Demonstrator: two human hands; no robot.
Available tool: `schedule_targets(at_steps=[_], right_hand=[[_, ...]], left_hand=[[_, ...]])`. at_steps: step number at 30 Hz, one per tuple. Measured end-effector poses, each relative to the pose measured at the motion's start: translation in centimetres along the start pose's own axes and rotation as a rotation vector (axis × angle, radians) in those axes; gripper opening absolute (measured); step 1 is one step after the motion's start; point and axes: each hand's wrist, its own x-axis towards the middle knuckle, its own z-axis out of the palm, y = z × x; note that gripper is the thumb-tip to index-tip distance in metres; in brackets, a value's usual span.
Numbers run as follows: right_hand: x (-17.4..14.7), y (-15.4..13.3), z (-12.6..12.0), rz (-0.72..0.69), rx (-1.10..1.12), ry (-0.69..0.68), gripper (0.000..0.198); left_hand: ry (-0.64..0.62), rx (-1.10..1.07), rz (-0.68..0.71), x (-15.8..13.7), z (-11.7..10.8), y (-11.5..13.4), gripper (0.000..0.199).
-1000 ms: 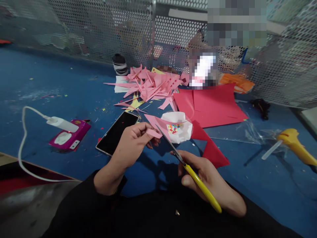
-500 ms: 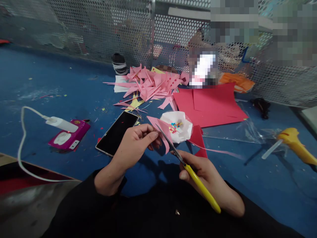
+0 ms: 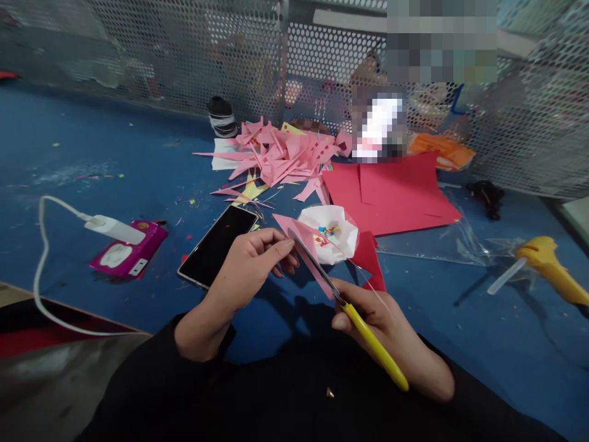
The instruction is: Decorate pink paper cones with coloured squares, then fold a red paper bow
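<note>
Between finger and thumb, my left hand pinches a piece of pink paper. My right hand is closed round yellow-handled scissors, whose blades lie along the paper and point up to the left towards my left fingertips. A thin pink strip trails from the cut edge towards my right hand. Just beyond the paper stands a white paper-lined dish holding small coloured bits. A black-screened phone lies on the table left of and partly behind my left hand.
Pink paper scraps are heaped at the back, beside a red paper sheet. A yellow glue gun lies at the right. At the left is a purple power strip with a white charger and cable. A perforated metal partition closes off the back.
The scissor blades have closed further along the pink paper. The thin strip has shifted and now curves down near my right hand. My left hand stays nearly in place.
</note>
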Motion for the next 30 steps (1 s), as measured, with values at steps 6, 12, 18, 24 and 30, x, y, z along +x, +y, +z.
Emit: schedule_targets(at_steps=[6, 12, 18, 24, 30], right_hand=[[0.17, -0.26, 0.12, 0.066, 0.061, -0.044, 0.050], [-0.02, 0.11, 0.06, 0.025, 0.005, -0.018, 0.044], [-0.24, 0.15, -0.03, -0.036, -0.087, 0.007, 0.065], [-0.27, 0.19, 0.14, -0.053, -0.078, 0.007, 0.071], [-0.27, 0.64, 0.34, -0.060, -0.053, 0.020, 0.070]], left_hand=[[0.106, 0.005, 0.015, 0.19, -0.17, 0.17, 0.024], [0.106, 0.043, 0.033, 0.21, -0.21, 0.20, 0.020], [0.073, 0.021, 0.038, 0.00, -0.15, 0.14, 0.019], [0.028, 0.022, 0.046, -0.17, 0.13, 0.10, 0.018], [0.011, 0.005, 0.031, -0.21, 0.34, -0.01, 0.018]])
